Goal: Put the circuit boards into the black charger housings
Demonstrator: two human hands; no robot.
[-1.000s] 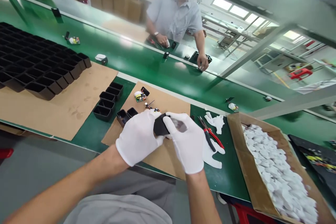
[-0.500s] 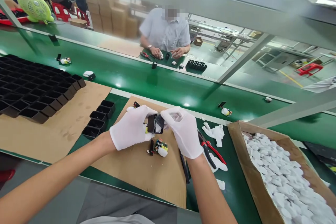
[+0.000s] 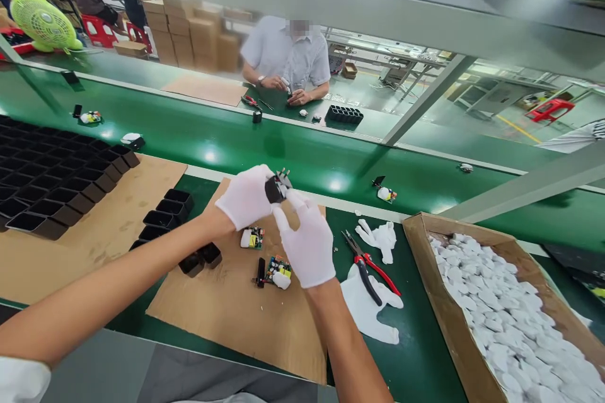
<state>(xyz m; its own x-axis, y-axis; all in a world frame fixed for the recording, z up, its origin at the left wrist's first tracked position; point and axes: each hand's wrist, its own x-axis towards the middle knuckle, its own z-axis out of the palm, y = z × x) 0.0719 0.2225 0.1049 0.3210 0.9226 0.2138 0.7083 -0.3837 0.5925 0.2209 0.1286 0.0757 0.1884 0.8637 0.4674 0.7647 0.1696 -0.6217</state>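
Observation:
My left hand (image 3: 246, 197), in a white glove, grips a small black power adapter case (image 3: 273, 191) from the left. Metal plug pins stick up from its far side. My right hand (image 3: 307, 239), also gloved, has its thumb and fingertips at the case's right and lower side. What lies inside the case is hidden from me. Below the hands, a circuit board (image 3: 252, 238) with a white pad lies on the cardboard sheet (image 3: 227, 315). Nearer me is a second circuit board (image 3: 278, 271), with an upright black piece (image 3: 261, 272) beside it.
Black cases (image 3: 57, 208) stand in rows at left, with more cases (image 3: 161, 219) beside them. Red-handled pliers (image 3: 368, 264) lie on white gloves (image 3: 373, 318) at right. A carton (image 3: 432, 283) holds white pads (image 3: 501, 302). A co-worker (image 3: 288, 56) sits across the green belt (image 3: 307, 157).
Both hands have moved up and slightly left with the case. The case has turned, so its plug pins now show. The upper circuit board is now uncovered.

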